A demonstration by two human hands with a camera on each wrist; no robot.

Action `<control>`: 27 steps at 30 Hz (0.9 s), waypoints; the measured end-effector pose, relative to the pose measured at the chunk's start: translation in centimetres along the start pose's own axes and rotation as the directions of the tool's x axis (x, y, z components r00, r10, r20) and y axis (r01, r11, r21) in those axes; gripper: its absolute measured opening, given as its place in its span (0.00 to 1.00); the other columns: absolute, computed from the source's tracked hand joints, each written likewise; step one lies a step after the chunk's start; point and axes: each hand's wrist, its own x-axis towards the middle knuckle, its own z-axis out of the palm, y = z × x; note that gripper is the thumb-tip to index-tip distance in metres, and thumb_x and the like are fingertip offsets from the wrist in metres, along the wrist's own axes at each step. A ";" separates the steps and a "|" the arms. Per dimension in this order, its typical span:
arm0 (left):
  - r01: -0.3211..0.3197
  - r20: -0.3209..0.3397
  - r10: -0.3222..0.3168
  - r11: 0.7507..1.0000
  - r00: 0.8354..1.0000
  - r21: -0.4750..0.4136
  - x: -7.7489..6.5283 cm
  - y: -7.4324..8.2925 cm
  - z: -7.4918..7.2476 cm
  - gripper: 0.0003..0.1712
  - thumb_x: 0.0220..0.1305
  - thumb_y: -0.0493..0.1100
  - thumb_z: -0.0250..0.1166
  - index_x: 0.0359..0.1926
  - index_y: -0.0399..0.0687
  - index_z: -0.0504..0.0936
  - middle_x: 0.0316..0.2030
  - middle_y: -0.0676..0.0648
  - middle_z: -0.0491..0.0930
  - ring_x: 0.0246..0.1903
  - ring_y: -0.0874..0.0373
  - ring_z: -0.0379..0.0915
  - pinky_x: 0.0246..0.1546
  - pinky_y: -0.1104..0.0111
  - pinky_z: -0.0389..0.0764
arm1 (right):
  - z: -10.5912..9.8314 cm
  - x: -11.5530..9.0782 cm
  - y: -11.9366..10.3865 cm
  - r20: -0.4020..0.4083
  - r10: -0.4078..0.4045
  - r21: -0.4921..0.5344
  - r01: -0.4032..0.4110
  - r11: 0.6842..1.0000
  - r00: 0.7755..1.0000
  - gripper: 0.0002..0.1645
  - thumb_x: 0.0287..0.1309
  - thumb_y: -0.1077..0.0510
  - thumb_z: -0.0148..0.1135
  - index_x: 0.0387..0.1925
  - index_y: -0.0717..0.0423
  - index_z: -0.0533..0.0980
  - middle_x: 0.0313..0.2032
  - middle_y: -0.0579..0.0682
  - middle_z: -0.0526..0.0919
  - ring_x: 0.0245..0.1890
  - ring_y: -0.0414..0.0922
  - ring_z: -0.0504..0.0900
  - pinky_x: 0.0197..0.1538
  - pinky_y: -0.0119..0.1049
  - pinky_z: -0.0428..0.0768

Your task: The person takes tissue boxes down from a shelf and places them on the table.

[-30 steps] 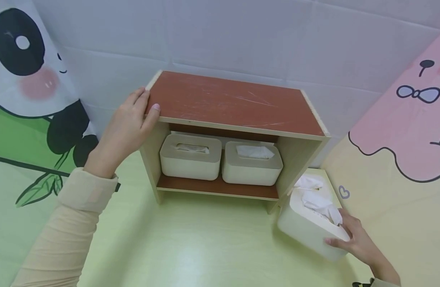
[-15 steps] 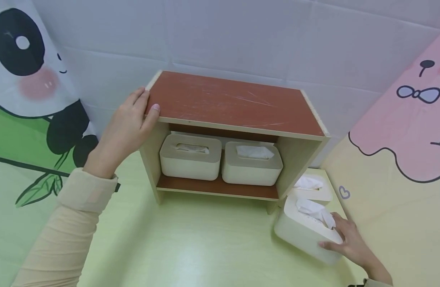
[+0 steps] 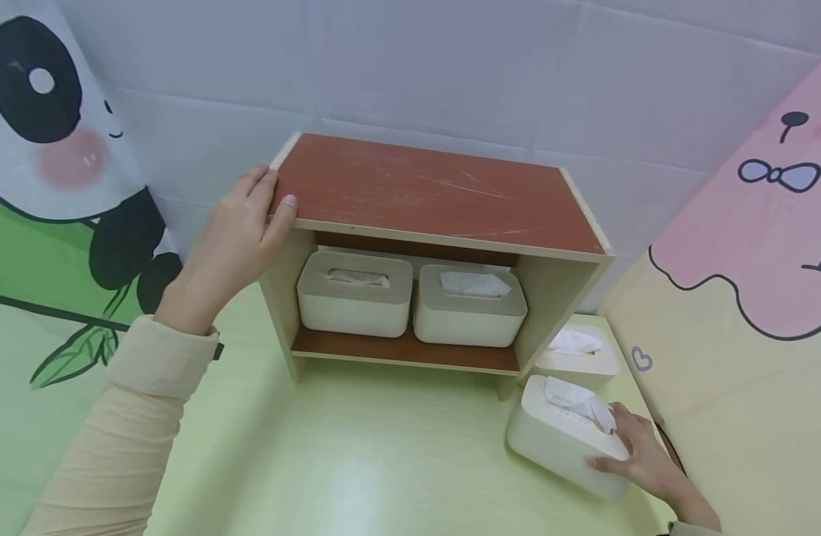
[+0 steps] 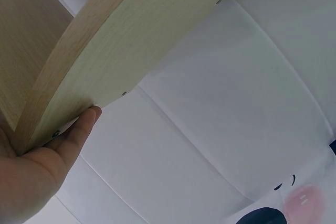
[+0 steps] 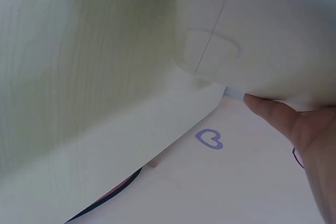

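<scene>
At the lower right, my right hand [image 3: 644,454] holds a cream tissue box [image 3: 567,439] by its near right end, thumb on the front wall and fingers over the far side. A white tissue pokes from its slot. The box sits askew, low over the pale table; whether its base touches is unclear. My left hand [image 3: 232,242] rests on the top left corner of a small wooden shelf [image 3: 437,193], its fingers [image 4: 79,132] lying fairly straight along the edge. Inside the shelf stand two more tissue boxes, the left one [image 3: 356,298] and the right one [image 3: 470,309], side by side.
Another tissue box [image 3: 580,357] stands behind the held one, right of the shelf. The pale table [image 3: 356,447] stretches in front. A grey-white wall [image 3: 437,67] backs the shelf, with cartoon-printed panels at left and right. A dark cord [image 3: 670,447] shows by the table's right edge.
My right hand has brought the held tissue box toward me and slightly left, uncovering more of the box behind it. My left hand and the shelf have stayed in place.
</scene>
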 end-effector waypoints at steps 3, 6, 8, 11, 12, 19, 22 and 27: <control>0.001 0.005 -0.001 1.000 1.000 0.005 0.0 0.0 0.0 0.35 0.69 0.54 0.38 0.67 0.33 0.55 0.67 0.34 0.54 0.65 0.38 0.53 0.62 0.45 0.58 | 0.2 -0.2 0.1 0.015 0.025 0.017 -0.026 1.000 1.000 0.49 0.38 0.49 0.72 0.62 0.60 0.62 0.63 0.71 0.55 0.58 0.66 0.51 0.49 0.65 0.58; 0.003 0.010 -0.003 1.000 1.000 0.006 0.0 0.0 0.0 0.35 0.69 0.55 0.37 0.67 0.34 0.55 0.67 0.35 0.53 0.65 0.38 0.53 0.62 0.46 0.58 | 0.4 -0.2 0.1 0.016 0.033 0.016 -0.033 0.999 0.999 0.50 0.38 0.49 0.72 0.63 0.60 0.61 0.64 0.72 0.54 0.59 0.65 0.50 0.49 0.65 0.58; 0.005 0.012 -0.005 1.000 1.000 0.006 0.0 0.0 0.0 0.35 0.69 0.55 0.37 0.67 0.34 0.55 0.67 0.35 0.53 0.65 0.38 0.52 0.62 0.46 0.58 | 0.4 -0.2 0.1 0.017 0.034 0.013 -0.034 0.999 0.999 0.52 0.38 0.49 0.72 0.63 0.62 0.59 0.64 0.74 0.52 0.59 0.65 0.49 0.49 0.66 0.57; 0.005 0.013 -0.005 1.000 1.000 0.004 0.0 -0.1 -0.1 0.35 0.69 0.55 0.37 0.67 0.34 0.54 0.67 0.35 0.53 0.65 0.38 0.52 0.63 0.46 0.58 | 0.4 0.0 0.3 0.017 0.017 0.012 -0.017 1.000 1.000 0.53 0.37 0.49 0.72 0.63 0.62 0.58 0.64 0.72 0.53 0.59 0.66 0.49 0.49 0.67 0.57; 0.004 0.013 -0.005 1.000 1.000 0.002 0.0 -0.1 -0.1 0.35 0.69 0.55 0.37 0.67 0.33 0.54 0.67 0.34 0.53 0.65 0.38 0.52 0.63 0.46 0.57 | 0.4 0.0 0.4 0.015 0.008 0.005 -0.008 1.000 1.000 0.53 0.36 0.49 0.72 0.63 0.62 0.58 0.64 0.73 0.53 0.59 0.66 0.49 0.49 0.67 0.57; 0.002 0.014 -0.002 1.000 1.000 -0.001 0.0 -0.1 -0.1 0.35 0.70 0.55 0.37 0.67 0.33 0.54 0.67 0.34 0.53 0.65 0.38 0.52 0.62 0.46 0.58 | 0.3 0.2 1.1 0.026 -0.016 -0.029 0.016 0.999 1.000 0.59 0.34 0.48 0.74 0.64 0.67 0.55 0.63 0.74 0.53 0.58 0.68 0.50 0.48 0.69 0.57; 0.004 0.014 -0.004 1.000 1.000 0.003 0.0 -0.1 -0.1 0.35 0.69 0.55 0.37 0.67 0.33 0.54 0.67 0.34 0.53 0.65 0.38 0.52 0.62 0.46 0.58 | 0.2 0.2 1.2 0.051 -0.009 -0.029 0.010 1.000 0.999 0.60 0.34 0.48 0.74 0.64 0.69 0.53 0.63 0.76 0.51 0.59 0.70 0.49 0.48 0.72 0.56; 0.008 0.015 -0.008 1.000 1.000 0.008 0.0 -0.1 -0.1 0.35 0.69 0.55 0.37 0.67 0.34 0.54 0.67 0.35 0.53 0.65 0.38 0.52 0.62 0.46 0.58 | 0.1 0.5 1.6 0.057 -0.040 -0.041 0.042 0.998 0.998 0.62 0.31 0.49 0.75 0.63 0.72 0.52 0.62 0.78 0.51 0.58 0.72 0.50 0.48 0.73 0.55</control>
